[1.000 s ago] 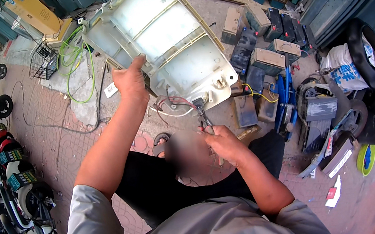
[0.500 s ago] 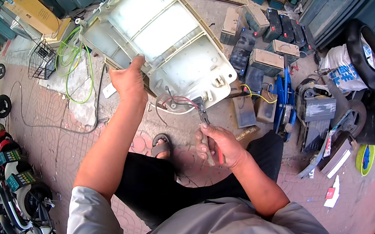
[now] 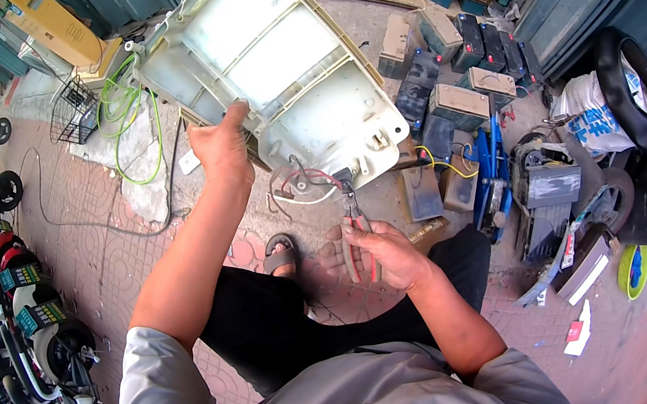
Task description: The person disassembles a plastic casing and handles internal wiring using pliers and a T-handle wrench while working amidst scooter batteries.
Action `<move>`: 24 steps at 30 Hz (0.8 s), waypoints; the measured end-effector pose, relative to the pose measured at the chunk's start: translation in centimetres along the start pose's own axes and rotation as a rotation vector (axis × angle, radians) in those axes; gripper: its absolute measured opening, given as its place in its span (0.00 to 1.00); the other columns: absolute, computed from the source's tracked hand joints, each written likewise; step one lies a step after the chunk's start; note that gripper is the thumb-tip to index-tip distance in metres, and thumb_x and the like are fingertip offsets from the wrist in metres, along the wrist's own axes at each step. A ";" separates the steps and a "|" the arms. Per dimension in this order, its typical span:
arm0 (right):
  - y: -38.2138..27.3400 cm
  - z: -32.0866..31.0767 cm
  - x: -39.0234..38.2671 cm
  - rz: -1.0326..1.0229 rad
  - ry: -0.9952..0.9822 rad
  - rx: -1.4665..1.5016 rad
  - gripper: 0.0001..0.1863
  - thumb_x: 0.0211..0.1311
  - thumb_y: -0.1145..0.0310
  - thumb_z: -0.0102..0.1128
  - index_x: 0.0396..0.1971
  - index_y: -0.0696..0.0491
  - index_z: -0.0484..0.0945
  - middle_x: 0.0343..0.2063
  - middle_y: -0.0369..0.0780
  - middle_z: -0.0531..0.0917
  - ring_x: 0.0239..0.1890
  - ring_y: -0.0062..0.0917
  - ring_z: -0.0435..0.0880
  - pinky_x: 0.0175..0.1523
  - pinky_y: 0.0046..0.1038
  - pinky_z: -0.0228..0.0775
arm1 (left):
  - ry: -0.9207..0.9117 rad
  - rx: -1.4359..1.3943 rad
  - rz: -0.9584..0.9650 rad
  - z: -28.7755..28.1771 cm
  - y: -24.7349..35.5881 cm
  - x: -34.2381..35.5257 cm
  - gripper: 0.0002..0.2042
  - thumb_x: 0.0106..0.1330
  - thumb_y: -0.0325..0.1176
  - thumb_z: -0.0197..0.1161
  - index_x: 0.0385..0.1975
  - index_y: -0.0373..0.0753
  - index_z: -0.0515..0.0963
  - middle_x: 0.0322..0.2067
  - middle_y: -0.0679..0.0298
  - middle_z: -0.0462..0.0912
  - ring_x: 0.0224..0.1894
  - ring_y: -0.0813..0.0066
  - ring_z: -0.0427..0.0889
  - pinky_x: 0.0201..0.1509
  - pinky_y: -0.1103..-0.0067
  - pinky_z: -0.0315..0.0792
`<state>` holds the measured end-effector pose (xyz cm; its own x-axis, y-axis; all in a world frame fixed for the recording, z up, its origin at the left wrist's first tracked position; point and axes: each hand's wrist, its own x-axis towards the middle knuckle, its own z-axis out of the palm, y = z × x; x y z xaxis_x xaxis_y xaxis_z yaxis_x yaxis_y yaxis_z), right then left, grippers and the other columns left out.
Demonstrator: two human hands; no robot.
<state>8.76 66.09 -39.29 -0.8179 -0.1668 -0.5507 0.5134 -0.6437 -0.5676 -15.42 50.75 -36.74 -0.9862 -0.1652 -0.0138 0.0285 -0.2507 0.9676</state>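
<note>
My left hand (image 3: 220,146) grips the lower left side of a large off-white plastic housing (image 3: 279,45) with ribbed compartments, its thumb inside the edge. Red, white and dark wires (image 3: 306,177) curve out of the housing's lower end. There the jaws of pliers (image 3: 351,213) with red handles meet a small dark fitting (image 3: 341,177); whether they clamp it I cannot tell. My right hand (image 3: 371,250) holds the pliers below, thumb across a handle, other fingers loosely spread beneath the handles. My sandalled foot (image 3: 280,257) shows under the housing.
Several batteries (image 3: 459,109) and a blue metal tool (image 3: 490,177) lie right, beside scooter parts (image 3: 546,189), a black tire (image 3: 626,101) and a green basin (image 3: 634,277). A green hose (image 3: 115,126), wire basket (image 3: 70,117) and cardboard box (image 3: 54,24) are upper left. Parked scooters (image 3: 32,314) line the left.
My right hand has shifted on the pliers, its fingers now looser and more spread beneath the handles. The housing and my left hand have moved only very slightly.
</note>
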 end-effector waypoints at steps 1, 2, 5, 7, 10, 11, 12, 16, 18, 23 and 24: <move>-0.1 0.0 -0.1 0.010 0.002 -0.011 0.16 0.78 0.57 0.54 0.49 0.56 0.79 0.31 0.37 0.82 0.27 0.21 0.82 0.26 0.22 0.70 | -0.009 -0.002 0.022 0.2 0.1 -0.1 0.19 0.54 0.22 0.73 0.46 0.29 0.80 0.39 0.58 0.86 0.38 0.66 0.86 0.44 0.69 0.80; 0.2 -0.4 0.2 0.000 -0.012 -0.006 0.15 0.78 0.57 0.55 0.46 0.55 0.78 0.30 0.36 0.81 0.26 0.20 0.81 0.25 0.22 0.69 | -0.017 -0.005 0.045 0.3 0.1 -0.2 0.19 0.54 0.22 0.73 0.47 0.30 0.79 0.40 0.58 0.86 0.38 0.66 0.86 0.45 0.69 0.80; 2.1 -2.0 1.4 -0.017 -0.027 0.015 0.15 0.78 0.56 0.57 0.40 0.53 0.77 0.25 0.34 0.78 0.22 0.19 0.78 0.22 0.22 0.65 | -0.058 0.007 0.019 0.8 0.9 -0.9 0.26 0.55 0.21 0.72 0.55 0.32 0.72 0.46 0.58 0.84 0.43 0.67 0.84 0.51 0.72 0.78; 2.7 -1.7 2.0 -0.005 0.000 0.033 0.15 0.77 0.55 0.57 0.38 0.52 0.77 0.21 0.31 0.75 0.20 0.18 0.75 0.21 0.21 0.62 | -0.044 0.023 0.064 1.0 0.8 -0.9 0.27 0.55 0.21 0.72 0.56 0.32 0.72 0.46 0.58 0.84 0.44 0.66 0.84 0.52 0.72 0.77; 2.4 -0.3 1.9 -0.043 0.172 -0.207 0.17 0.76 0.54 0.59 0.32 0.53 0.76 0.18 0.31 0.73 0.19 0.18 0.72 0.22 0.24 0.61 | -0.033 0.042 0.102 1.0 1.1 -1.2 0.25 0.56 0.22 0.73 0.55 0.30 0.74 0.46 0.57 0.85 0.44 0.67 0.84 0.53 0.71 0.78; 3.7 -1.0 2.9 -0.277 0.330 -0.550 0.19 0.76 0.56 0.60 0.28 0.56 0.77 0.18 0.32 0.76 0.19 0.19 0.72 0.23 0.28 0.63 | -0.034 0.047 0.107 1.1 1.1 -1.4 0.24 0.56 0.23 0.73 0.53 0.29 0.75 0.46 0.57 0.85 0.44 0.67 0.85 0.53 0.70 0.78; 4.4 -2.0 3.7 -0.360 0.350 -0.617 0.20 0.76 0.55 0.60 0.28 0.57 0.78 0.19 0.33 0.77 0.19 0.20 0.73 0.24 0.29 0.64 | -0.017 0.038 0.108 1.5 1.0 -1.6 0.23 0.56 0.23 0.73 0.53 0.29 0.75 0.45 0.57 0.85 0.43 0.67 0.85 0.52 0.70 0.78; 5.4 -2.8 4.9 -0.724 0.477 -0.912 0.22 0.76 0.54 0.59 0.33 0.60 0.82 0.20 0.36 0.81 0.21 0.20 0.78 0.26 0.29 0.68 | -0.014 -0.016 0.093 1.4 0.4 -0.9 0.20 0.55 0.23 0.73 0.49 0.29 0.78 0.41 0.58 0.86 0.40 0.67 0.86 0.48 0.70 0.80; 4.9 -2.7 4.6 -0.634 0.391 -0.801 0.22 0.77 0.52 0.58 0.38 0.60 0.83 0.22 0.37 0.83 0.23 0.20 0.80 0.26 0.27 0.69 | -0.023 -0.034 0.058 0.9 0.0 0.0 0.19 0.55 0.23 0.73 0.47 0.29 0.79 0.39 0.58 0.86 0.38 0.67 0.86 0.45 0.70 0.80; 1.3 -0.7 1.1 -0.183 0.036 -0.322 0.25 0.78 0.48 0.53 0.46 0.58 0.82 0.31 0.40 0.88 0.24 0.17 0.82 0.24 0.22 0.70 | 0.035 -0.013 -0.029 0.1 0.0 0.3 0.17 0.55 0.24 0.73 0.45 0.30 0.80 0.37 0.59 0.87 0.36 0.67 0.86 0.43 0.71 0.80; 1.2 -1.1 1.3 -0.187 0.029 -0.390 0.24 0.79 0.49 0.53 0.47 0.58 0.81 0.32 0.40 0.88 0.25 0.18 0.83 0.24 0.22 0.70 | 0.016 -0.016 -0.035 0.1 0.0 0.4 0.17 0.55 0.24 0.73 0.45 0.30 0.80 0.37 0.59 0.87 0.36 0.67 0.86 0.43 0.71 0.80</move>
<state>8.62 65.87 -41.36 -0.9014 -0.0493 -0.4302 0.4213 -0.3294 -0.8450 -15.81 50.77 -36.69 -0.9839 -0.1710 -0.0521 -0.0038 -0.2715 0.9624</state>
